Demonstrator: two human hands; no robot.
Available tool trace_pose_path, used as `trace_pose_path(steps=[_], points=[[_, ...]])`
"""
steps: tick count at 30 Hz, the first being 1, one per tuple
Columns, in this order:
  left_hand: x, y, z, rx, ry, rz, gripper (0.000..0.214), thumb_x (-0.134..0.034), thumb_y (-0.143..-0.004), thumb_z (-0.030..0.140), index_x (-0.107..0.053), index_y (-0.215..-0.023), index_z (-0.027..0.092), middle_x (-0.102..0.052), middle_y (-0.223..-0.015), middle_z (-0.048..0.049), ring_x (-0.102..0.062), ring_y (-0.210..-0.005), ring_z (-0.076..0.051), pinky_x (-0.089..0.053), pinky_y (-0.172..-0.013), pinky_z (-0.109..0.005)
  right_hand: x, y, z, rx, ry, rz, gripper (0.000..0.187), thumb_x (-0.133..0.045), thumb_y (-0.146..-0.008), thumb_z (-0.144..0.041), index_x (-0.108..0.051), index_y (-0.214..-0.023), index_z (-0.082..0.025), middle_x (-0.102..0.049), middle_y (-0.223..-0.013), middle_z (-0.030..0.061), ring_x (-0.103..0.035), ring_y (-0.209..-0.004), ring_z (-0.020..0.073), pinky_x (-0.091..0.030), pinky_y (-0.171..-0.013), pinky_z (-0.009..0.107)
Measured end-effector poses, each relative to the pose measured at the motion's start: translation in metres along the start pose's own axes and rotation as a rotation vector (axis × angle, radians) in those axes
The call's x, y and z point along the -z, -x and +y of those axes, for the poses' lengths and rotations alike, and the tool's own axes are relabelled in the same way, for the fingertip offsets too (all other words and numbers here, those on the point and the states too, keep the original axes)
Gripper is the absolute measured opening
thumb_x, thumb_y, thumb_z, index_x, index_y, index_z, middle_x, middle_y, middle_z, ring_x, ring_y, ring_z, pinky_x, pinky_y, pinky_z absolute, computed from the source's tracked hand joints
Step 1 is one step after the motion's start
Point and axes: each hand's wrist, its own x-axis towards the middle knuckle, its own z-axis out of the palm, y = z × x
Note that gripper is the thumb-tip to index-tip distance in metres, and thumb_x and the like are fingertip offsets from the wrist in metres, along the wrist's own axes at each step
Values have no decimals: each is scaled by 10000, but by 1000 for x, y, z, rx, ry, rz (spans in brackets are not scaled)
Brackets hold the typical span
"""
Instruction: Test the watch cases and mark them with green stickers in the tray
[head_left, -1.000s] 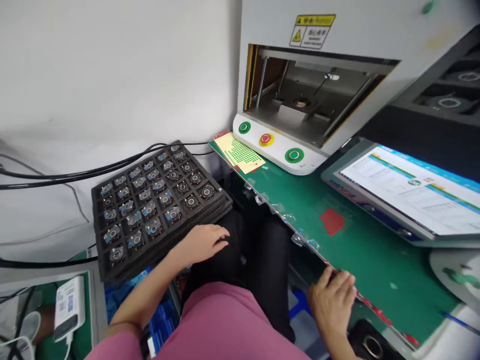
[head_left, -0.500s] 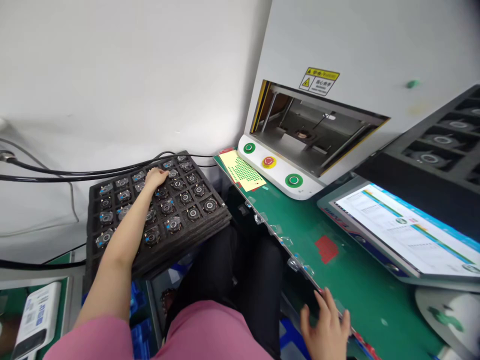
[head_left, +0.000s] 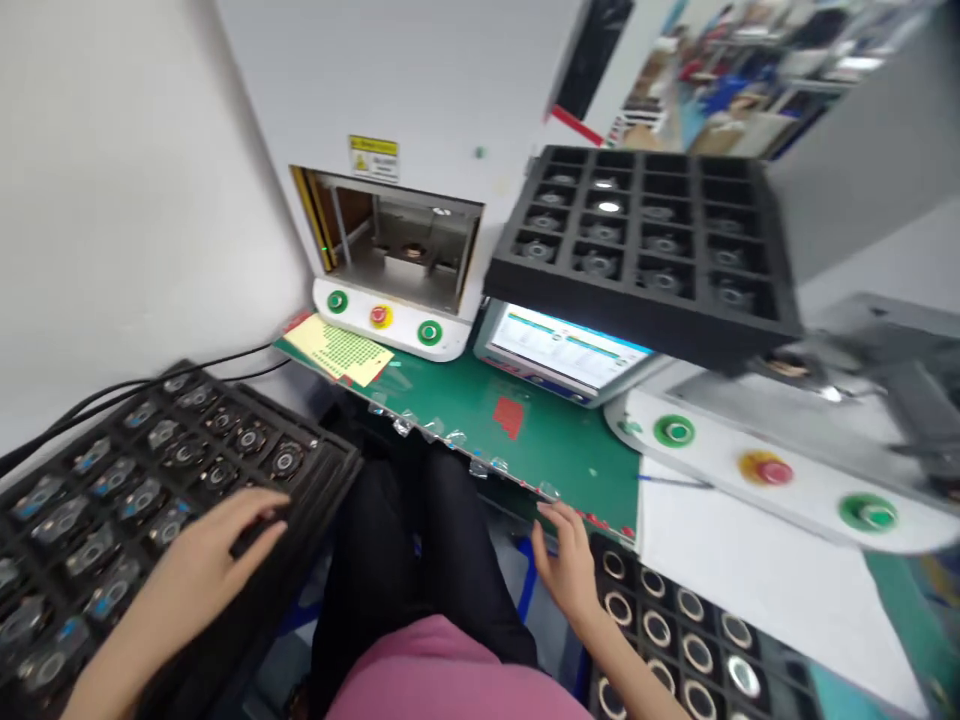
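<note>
My left hand [head_left: 217, 545] is over the near right part of a black foam tray [head_left: 330, 470] at the left, its fingers curled towards the thumb. Something dark lies between them, but blur keeps me from making it out. Round watch-like parts [head_left: 285, 460], some bearing blue tabs, fill the tray's pockets. My right hand [head_left: 566, 555] hovers at the front edge of the green bench mat [head_left: 450, 400], fingers parted and nothing in them. Beside its wrist, lower right, a second black tray [head_left: 634, 585] holds silvery rings [head_left: 656, 628].
A white press [head_left: 390, 325] with green buttons and a red stop button stands at the back. Right of it are a screen [head_left: 562, 350] and a raised black tray [head_left: 645, 310] of parts. Another button panel [head_left: 720, 460] and white paper [head_left: 780, 580] lie right. Black cables [head_left: 150, 385] cross at left.
The view has swung right, bringing the ring tray and second button panel in. My left hand has come back from the tray's far pockets to its near right side. My right hand stays by the bench edge.
</note>
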Motion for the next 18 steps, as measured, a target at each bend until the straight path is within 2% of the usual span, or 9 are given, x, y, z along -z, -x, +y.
trace_pose_path(steps=[3, 6, 9, 13, 16, 18], points=[[-11, -6, 4, -111, 6, -95, 290, -538, -857, 499, -698, -970, 284, -756, -912, 16, -728, -792, -187, -597, -744, -253, 0, -4, 4, -51, 17, 42, 167, -455, -920, -167, -546, -1052, -215, -593, -939, 75, -631, -872, 210, -566, -747, 367], [-10, -25, 11, -184, -39, -82, 305, -536, -856, 509, -715, -944, 279, -768, -902, 11, -741, -768, -188, -605, -714, -230, 7, -11, 17, -104, 36, 81, 165, -442, -922, -148, -550, -1025, -220, -584, -954, 74, -637, -872, 202, -566, -747, 356], [-7, -50, 24, -295, -63, -101, 293, -543, -849, 515, -723, -933, 300, -773, -896, 28, -746, -761, -185, -607, -707, -218, 20, -17, 41, -174, 86, 134, 161, -447, -917, -154, -548, -1032, -205, -575, -954, 83, -643, -828, 199, -566, -717, 353], [-16, -99, 45, -422, -100, -175, 262, -548, -842, 489, -725, -904, 306, -773, -883, 29, -746, -769, -196, -608, -697, -234, 45, -35, 96, -267, 202, 192, 234, -450, -909, -178, -554, -1119, -183, -605, -1000, 115, -653, -819, 209, -568, -740, 380], [-29, -157, 64, -479, -99, -252, 284, -514, -851, 479, -722, -868, 286, -770, -891, 4, -738, -803, -207, -597, -726, -257, 75, -69, 155, -330, 298, 182, 252, -503, -899, -238, -596, -1113, -143, -661, -1019, 144, -656, -919, 239, -543, -850, 411], [-38, -205, 77, -454, -79, -256, 345, -481, -847, 513, -716, -875, 261, -766, -951, -23, -726, -865, -220, -582, -788, -286, 98, -103, 198, -372, 345, 156, 277, -541, -895, -299, -649, -1056, -100, -699, -960, 150, -669, -900, 235, -525, -863, 381]])
